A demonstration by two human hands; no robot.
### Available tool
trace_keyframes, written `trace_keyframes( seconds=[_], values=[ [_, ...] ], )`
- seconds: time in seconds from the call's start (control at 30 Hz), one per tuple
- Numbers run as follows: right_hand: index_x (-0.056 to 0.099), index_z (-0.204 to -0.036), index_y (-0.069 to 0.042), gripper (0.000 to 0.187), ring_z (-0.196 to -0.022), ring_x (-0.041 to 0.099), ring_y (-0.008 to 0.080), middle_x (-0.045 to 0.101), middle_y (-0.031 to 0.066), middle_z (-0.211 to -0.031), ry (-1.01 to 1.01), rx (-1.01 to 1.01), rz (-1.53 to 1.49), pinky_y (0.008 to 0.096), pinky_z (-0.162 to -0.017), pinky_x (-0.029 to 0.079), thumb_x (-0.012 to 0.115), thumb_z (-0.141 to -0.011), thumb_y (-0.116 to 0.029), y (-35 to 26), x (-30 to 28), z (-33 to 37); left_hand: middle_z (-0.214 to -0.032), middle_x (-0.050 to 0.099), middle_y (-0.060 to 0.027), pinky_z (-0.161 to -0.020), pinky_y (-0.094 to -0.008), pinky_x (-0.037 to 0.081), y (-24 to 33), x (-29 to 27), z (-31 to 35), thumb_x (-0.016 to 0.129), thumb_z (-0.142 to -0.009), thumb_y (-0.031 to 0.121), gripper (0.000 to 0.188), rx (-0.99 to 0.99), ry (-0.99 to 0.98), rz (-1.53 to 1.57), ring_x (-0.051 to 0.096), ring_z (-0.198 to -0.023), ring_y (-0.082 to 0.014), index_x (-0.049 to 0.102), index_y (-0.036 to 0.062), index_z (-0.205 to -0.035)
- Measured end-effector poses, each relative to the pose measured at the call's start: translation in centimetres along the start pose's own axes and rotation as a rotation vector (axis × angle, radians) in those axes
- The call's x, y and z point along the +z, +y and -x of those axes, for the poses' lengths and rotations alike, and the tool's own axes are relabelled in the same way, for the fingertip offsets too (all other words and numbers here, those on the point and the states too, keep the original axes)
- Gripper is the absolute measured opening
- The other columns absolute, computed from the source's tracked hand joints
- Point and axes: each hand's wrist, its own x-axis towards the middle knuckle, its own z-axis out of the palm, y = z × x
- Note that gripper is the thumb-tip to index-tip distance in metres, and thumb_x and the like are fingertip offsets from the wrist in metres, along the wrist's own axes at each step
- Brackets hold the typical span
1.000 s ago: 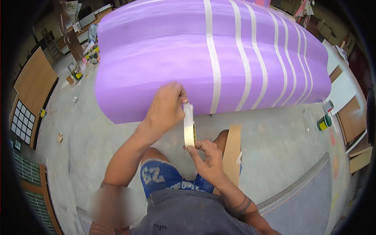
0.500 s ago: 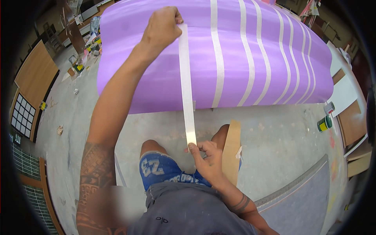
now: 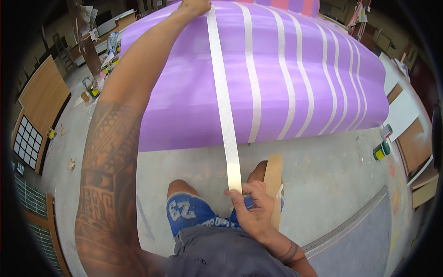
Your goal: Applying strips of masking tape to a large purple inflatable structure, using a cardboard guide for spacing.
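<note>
A long strip of white masking tape (image 3: 222,97) runs taut between my hands, in front of a large curved purple panel (image 3: 180,101). My left hand (image 3: 196,6), at the top edge of the picture and partly cut off, pinches the strip's far end by the panel's upper part. Near my lap, my right hand (image 3: 254,207) grips the lower end between thumb and fingers, where the tape looks cream-coloured. Several similar strips of tape (image 3: 253,83) lie on the purple surface to the right. Whether the held strip touches the panel I cannot tell.
A tan board strip (image 3: 273,180) stands beside my right leg. A green can (image 3: 381,151) sits on the concrete floor (image 3: 341,161) at right, with a grey sheet (image 3: 355,235) below. Wooden panels (image 3: 44,99) lean at the left. Paint containers (image 3: 94,92) stand farther back.
My left hand has moved farther up and away along the panel, carrying the tape's far end. My right hand has come slightly lower, toward my lap, and a longer stretch of tape shows.
</note>
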Motion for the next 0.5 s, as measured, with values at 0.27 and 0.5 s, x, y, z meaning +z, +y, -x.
trace_keyframes(
  seconds=[0.27, 0.5],
  values=[
    [0.075, -0.112, 0.0, 0.015, -0.093, 0.065, 0.0116, 0.079, 0.0068, -0.099, 0.022, 0.069, -0.198, 0.029, -0.09, 0.05, 0.071, -0.102, -0.012, 1.3, 2.0, -4.1, -0.106, 0.076, -0.0211, -0.093, -0.0476, 0.057, -0.1, -0.2, -3.1, 0.079, -0.086, 0.028, 0.03, -0.043, -0.106, -0.041, 0.074, -0.102, -0.0387, 0.076, 0.0019, -0.102],
    [0.081, -0.101, -0.006, 0.009, -0.084, 0.062, 0.0141, 0.074, 0.0034, -0.087, 0.095, 0.288, -0.435, 0.0317, -0.084, 0.047, 0.078, -0.096, -0.014, 2.3, 4.9, -5.1, -0.092, 0.078, -0.0191, -0.089, -0.0438, 0.057, 0.8, 0.4, -3.3, 0.077, -0.09, 0.024, 0.025, -0.032, -0.311, 0.078, 0.076, -0.093, -0.033, 0.078, -0.0005, -0.094]
  ],
)
